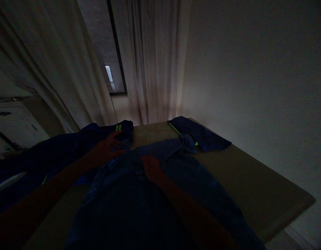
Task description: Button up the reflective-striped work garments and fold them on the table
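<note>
A blue garment, denim-like in the dim light, lies spread over the table with its far edge folded into a band. On that band rests my right hand, its fingers curled and closed on the cloth. My left hand is at the garment's far left corner, thumb and fingers apart, close to the fabric; I cannot make out whether it touches. Beyond it lies a dark navy garment with yellow-green stripes. A navy piece with yellow-green trim sticks out past the far right corner.
The tan table runs along a pale wall on the right. Long curtains hang behind it beside a dark window. A white cabinet stands at the left. The room is very dim.
</note>
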Available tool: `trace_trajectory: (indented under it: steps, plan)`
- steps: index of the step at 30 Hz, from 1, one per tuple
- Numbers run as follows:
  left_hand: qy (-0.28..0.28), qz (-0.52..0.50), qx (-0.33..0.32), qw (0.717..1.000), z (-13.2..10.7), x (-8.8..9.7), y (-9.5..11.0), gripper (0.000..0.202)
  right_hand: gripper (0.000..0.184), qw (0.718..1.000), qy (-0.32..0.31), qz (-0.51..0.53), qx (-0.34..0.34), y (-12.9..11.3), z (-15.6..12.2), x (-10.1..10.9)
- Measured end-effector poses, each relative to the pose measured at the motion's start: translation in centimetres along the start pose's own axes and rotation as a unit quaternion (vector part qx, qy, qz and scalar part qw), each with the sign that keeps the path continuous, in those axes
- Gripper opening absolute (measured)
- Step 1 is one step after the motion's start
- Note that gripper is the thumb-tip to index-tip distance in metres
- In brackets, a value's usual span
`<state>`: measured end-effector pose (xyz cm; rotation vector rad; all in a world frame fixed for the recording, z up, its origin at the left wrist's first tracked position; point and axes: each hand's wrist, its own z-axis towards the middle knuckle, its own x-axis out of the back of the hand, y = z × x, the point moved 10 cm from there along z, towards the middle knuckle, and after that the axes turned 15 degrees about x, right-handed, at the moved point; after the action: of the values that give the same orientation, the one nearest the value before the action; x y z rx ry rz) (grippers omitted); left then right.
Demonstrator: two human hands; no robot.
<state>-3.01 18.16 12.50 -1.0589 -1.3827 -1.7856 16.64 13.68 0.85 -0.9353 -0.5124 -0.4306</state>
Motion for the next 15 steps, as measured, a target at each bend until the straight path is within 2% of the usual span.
trace_trajectory:
  steps: [1, 3, 6, 9, 11, 13, 15]
  plan:
    - [-0.029, 0.034, -0.058, 0.997, -0.9, -2.3, 1.5, 0.084, 0.056, 0.999, 0.02, 0.019, -0.022, 0.8, 0.1, 0.3]
    - [-0.037, 0.114, -0.124, 0.985, -2.8, -6.0, 2.3, 0.07, 0.062, 0.997, 0.042, 0.037, -0.048, 1.8, 0.2, 0.7]
    - [0.022, 0.174, -0.137, 0.975, -4.2, -9.0, -0.3, 0.065, 0.04, 0.996, 0.046, 0.041, -0.064, 2.5, 0.1, 0.4]
    - [0.063, 0.186, -0.142, 0.97, -4.4, -10.2, -4.6, 0.072, 0.039, 0.999, 0.016, 0.01, -0.026, 1.8, 0.2, -0.3]
    - [0.064, 0.201, -0.146, 0.967, -3.9, -10.7, -7.1, 0.058, 0.035, 1.0, 0.012, 0.005, -0.009, 1.6, 0.2, -0.5]
    - [0.056, 0.224, -0.15, 0.961, -3.2, -11.3, -8.1, 0.047, 0.032, 0.999, 0.029, 0.016, -0.01, 1.7, 0.1, -0.4]
    - [0.08, 0.235, -0.111, 0.962, -2.4, -11.1, -7.3, 0.048, 0.031, 0.998, 0.057, 0.034, -0.013, 2.0, 0.2, -0.2]
